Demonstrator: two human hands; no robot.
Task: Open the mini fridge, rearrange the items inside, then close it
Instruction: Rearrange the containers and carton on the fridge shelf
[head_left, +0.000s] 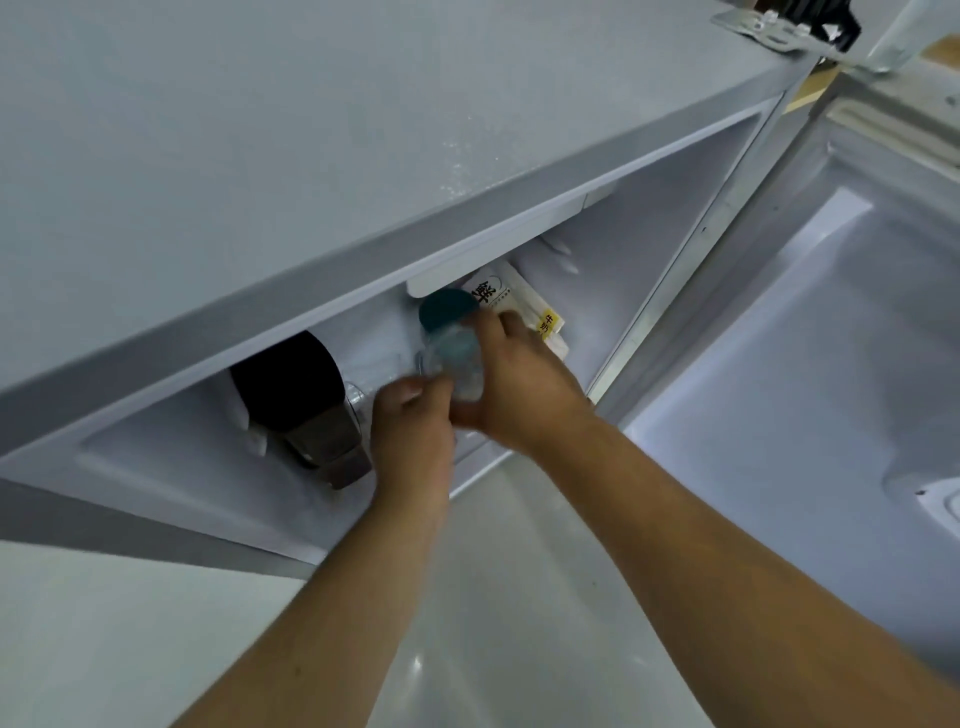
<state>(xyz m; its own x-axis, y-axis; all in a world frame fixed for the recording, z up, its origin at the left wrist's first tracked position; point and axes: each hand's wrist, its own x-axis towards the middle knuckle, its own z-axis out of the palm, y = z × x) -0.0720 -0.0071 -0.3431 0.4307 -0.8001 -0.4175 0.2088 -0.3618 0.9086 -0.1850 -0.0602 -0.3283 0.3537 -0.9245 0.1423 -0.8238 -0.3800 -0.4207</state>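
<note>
The grey mini fridge stands open, seen from above, with its door swung out to the right. Both my hands reach into the compartment. My right hand is wrapped around a clear bottle with a teal cap, held tilted. My left hand is just left of it, fingers curled on a clear item that is mostly hidden. A dark bottle lies at the left inside. A white carton with black and yellow print stands behind the teal-capped bottle.
The fridge top overhangs most of the compartment and hides its back. A metal hinge bracket sits at the top right corner. Pale glossy floor lies below my arms.
</note>
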